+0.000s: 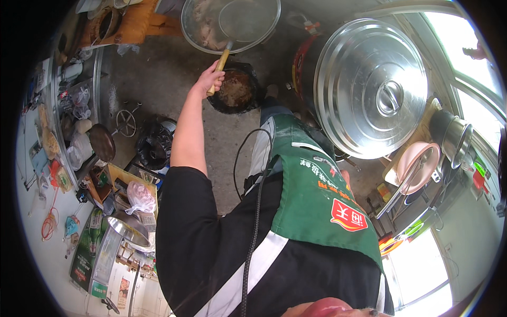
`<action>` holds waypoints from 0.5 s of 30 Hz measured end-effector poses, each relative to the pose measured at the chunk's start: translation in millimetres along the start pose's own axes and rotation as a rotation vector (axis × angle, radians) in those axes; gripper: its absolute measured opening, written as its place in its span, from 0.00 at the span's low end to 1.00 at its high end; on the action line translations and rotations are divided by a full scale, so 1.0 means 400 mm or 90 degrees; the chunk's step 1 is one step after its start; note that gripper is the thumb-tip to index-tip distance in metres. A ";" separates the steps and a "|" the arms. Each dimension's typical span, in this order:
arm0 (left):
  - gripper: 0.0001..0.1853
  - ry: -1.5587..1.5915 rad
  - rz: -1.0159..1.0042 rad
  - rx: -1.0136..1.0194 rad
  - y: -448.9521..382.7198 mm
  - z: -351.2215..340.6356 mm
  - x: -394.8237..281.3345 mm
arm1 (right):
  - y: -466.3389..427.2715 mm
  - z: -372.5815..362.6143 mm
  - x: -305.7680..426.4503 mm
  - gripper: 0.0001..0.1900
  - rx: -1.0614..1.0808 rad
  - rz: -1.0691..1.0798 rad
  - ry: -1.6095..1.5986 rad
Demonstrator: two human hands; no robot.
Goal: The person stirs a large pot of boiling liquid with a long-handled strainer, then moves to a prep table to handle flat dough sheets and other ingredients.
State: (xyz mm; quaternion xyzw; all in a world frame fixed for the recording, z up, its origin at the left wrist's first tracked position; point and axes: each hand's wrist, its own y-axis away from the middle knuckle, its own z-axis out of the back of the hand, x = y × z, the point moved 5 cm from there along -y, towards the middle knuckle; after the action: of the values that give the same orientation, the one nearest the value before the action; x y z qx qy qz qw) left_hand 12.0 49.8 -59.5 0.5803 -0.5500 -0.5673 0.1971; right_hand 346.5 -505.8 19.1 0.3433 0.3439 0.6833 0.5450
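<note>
My left hand (212,79) is closed around the wooden handle (223,62) of a round skimmer (248,20). The skimmer's wide disc lies over a large metal basin (189,35) at the top of the view. Pale pieces, which look like raw meat, lie in the basin (209,35). Just below the basin, beside my hand, a black-rimmed tub (237,90) with brownish contents stands on the floor. Of my right arm only a bit of skin (346,179) shows past the green apron (317,190); the hand itself is hidden, and what it holds cannot be told.
A big pot with a shiny metal lid (368,91) stands at the right, near a pink bowl (418,168) with utensils and a metal pot (457,142). At the left are a round stool (102,142), a black-bagged bin (154,144), crowded shelves and a steel bowl (128,229).
</note>
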 end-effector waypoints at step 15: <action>0.36 0.065 -0.195 -0.061 0.047 -0.008 -0.010 | -0.023 -0.014 -0.031 0.13 0.039 -0.027 0.001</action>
State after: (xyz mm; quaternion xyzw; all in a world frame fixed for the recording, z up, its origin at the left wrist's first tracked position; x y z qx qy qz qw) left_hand 7.9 46.0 -40.6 0.6751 -0.4169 -0.5863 0.1635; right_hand 348.4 -516.8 7.0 0.3520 0.3725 0.6609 0.5483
